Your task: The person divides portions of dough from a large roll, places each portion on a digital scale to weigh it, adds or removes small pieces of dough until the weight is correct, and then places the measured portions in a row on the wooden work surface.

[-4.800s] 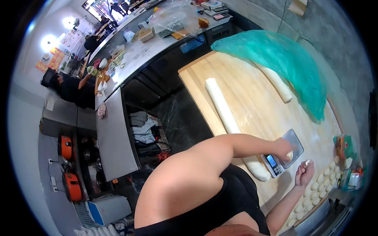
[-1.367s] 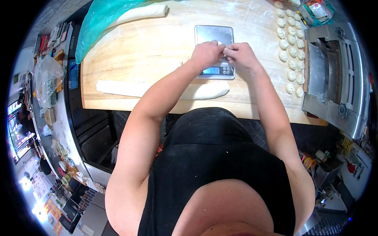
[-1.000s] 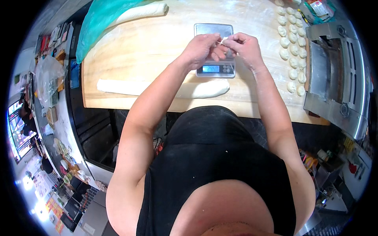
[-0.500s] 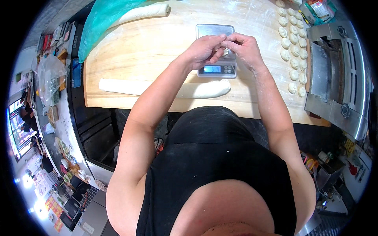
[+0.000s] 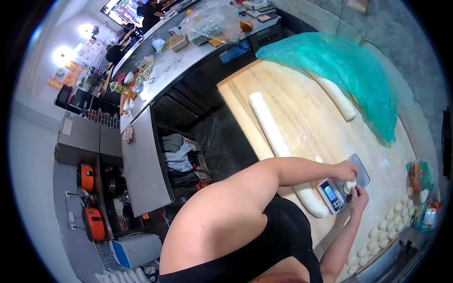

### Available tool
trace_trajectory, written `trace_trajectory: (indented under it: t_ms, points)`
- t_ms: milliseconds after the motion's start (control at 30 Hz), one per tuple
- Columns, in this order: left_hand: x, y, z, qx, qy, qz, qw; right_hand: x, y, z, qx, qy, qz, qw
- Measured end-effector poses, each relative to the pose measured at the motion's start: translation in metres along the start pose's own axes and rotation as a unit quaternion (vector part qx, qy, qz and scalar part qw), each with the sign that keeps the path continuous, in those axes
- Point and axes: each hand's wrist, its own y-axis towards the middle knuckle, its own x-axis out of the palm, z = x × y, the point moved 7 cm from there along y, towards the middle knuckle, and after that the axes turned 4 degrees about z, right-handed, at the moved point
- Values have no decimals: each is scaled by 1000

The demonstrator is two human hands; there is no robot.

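Over a kitchen scale (image 5: 331, 194) with a lit display and a metal plate (image 5: 361, 170), my hands come close together. My left hand (image 5: 347, 170) has its fingers closed on a small piece of white dough (image 5: 349, 185). The fingertips of my right hand (image 5: 360, 198) pinch at the same piece from the near side, partly hidden by the hand itself. A long white dough roll (image 5: 268, 123) lies along the board's edge, and my left arm covers its middle. Another dough roll (image 5: 337, 96) lies farther off, partly under a green plastic sheet (image 5: 339, 56).
Rows of small filled dough pieces (image 5: 380, 232) lie on the wooden board (image 5: 292, 104) at the right. A metal appliance (image 5: 396, 262) stands beyond them. A long counter (image 5: 179, 63) with bags and boxes runs along the left, beside a dark shelf holding cloths (image 5: 178, 155).
The whole view has swung round toward the left, bringing the counter and room into sight. My hands remain together over the scale, and the dough piece now shows more plainly between them.
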Motion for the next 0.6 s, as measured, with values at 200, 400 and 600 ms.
trace_trajectory:
  t_ms: [200, 400, 600]
  points:
    - [10, -21, 42, 88, 244, -95, 961, -7, -2, -33, 44, 78, -8, 996]
    - [29, -19, 35, 87, 287, -105, 948, -8, -10, -24, 95, 99, -73, 988]
    - [35, -24, 42, 72, 224, 9, 972, -47, -20, -24, 135, 491, 8, 861]
